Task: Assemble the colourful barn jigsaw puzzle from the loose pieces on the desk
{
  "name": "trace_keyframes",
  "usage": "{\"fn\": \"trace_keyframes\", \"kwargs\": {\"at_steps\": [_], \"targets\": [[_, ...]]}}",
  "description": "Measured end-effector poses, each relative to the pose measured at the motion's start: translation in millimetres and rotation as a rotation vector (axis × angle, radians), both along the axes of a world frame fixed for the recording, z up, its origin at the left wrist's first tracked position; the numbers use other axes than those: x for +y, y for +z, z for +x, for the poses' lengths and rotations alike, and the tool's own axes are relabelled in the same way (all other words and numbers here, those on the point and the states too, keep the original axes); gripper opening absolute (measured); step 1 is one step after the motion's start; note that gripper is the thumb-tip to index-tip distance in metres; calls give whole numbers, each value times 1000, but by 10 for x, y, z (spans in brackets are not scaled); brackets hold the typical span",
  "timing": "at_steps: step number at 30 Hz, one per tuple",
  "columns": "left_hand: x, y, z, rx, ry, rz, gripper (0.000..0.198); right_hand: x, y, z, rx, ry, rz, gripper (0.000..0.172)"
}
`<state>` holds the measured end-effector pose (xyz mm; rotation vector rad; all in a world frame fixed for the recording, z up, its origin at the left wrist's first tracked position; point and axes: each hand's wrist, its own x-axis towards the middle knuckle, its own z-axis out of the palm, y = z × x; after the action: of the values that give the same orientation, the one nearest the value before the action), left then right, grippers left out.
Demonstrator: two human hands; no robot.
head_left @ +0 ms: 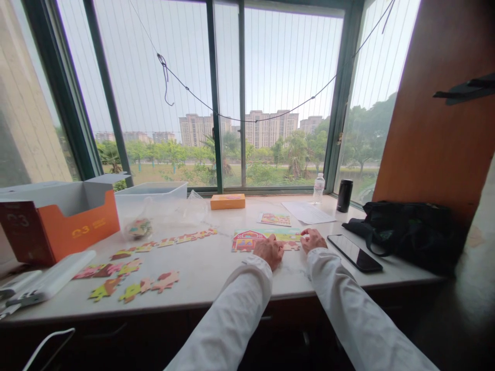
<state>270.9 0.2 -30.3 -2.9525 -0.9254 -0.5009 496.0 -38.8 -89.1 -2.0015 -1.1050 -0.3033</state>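
Note:
A partly joined jigsaw puzzle (247, 241) with a red barn and green field lies flat on the white tabletop. My left hand (267, 251) rests on its lower edge, fingers bent and drawn together against the pieces. At the puzzle's right end is my right hand (313, 240), its thumb and fingers curled around the edge; whether a separate piece is between them is hidden. Just behind the puzzle lies a small picture card (275, 219). Loose jigsaw pieces (165, 281) are spread to the left, with a row of pieces (185, 238) behind them.
On the left stand an orange box (88, 221), a clear plastic bin (154, 190) and a bag of pieces (139, 228). A small orange box (228, 201), water bottle (318, 188), paper (307, 212) and black tumbler (344, 196) line the back. Rightward lie a phone (355, 252) and black bag (413, 234).

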Motion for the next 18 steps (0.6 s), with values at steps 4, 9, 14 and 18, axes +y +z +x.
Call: {"fn": "trace_keyframes", "kwargs": {"at_steps": [4, 9, 14, 18], "targets": [[-10, 34, -6, 6, 8, -7, 33, -15, 26, -28, 11, 20, 7, 17], [-11, 50, 7, -20, 78, -25, 35, -28, 55, -62, 33, 117, 14, 20], [-33, 69, -11, -44, 77, -45, 35, -46, 89, -104, 43, 198, 67, 13], [-71, 113, -48, -5, 69, -105, 36, -86, 146, -173, -29, 295, 66, 14]]}}
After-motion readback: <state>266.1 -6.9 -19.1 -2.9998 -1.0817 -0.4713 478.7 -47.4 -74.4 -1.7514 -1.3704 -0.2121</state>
